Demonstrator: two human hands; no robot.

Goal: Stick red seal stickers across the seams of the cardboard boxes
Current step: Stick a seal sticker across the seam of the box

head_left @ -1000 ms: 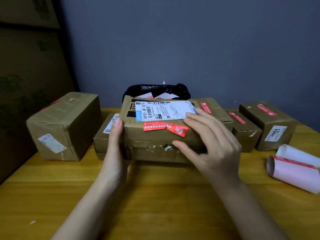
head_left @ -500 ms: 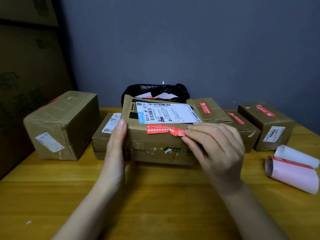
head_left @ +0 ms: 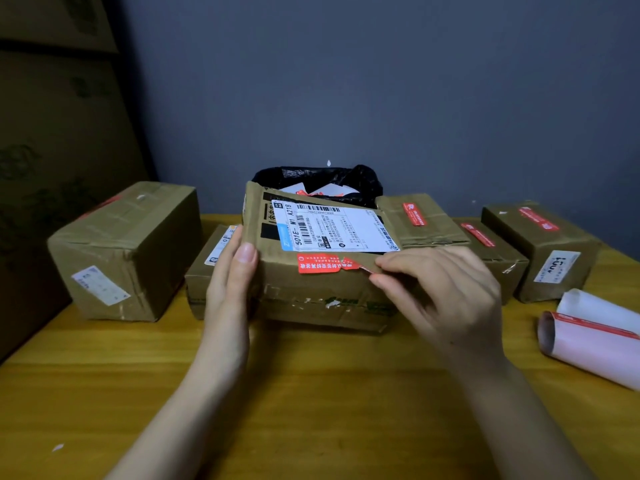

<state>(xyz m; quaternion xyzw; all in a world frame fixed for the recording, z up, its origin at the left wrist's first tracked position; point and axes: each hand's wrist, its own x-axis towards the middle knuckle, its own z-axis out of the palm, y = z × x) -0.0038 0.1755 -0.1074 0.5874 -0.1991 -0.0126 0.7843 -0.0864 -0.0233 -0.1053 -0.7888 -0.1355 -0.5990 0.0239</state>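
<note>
Steadying the cardboard box [head_left: 311, 289] near the table's [head_left: 311, 393] far edge, the left hand [head_left: 230, 282] lies flat against its left side with straight fingers, while the right hand [head_left: 446, 299] pinches the torn end of a red seal sticker [head_left: 320, 263] on the box's top front edge.

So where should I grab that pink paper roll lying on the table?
Hold the pink paper roll around its middle, reaching down from above with fingers across its round sides. It lies flat on the wooden table, apart from the boxes, and its open end looks soft and easily squashed.
</note>
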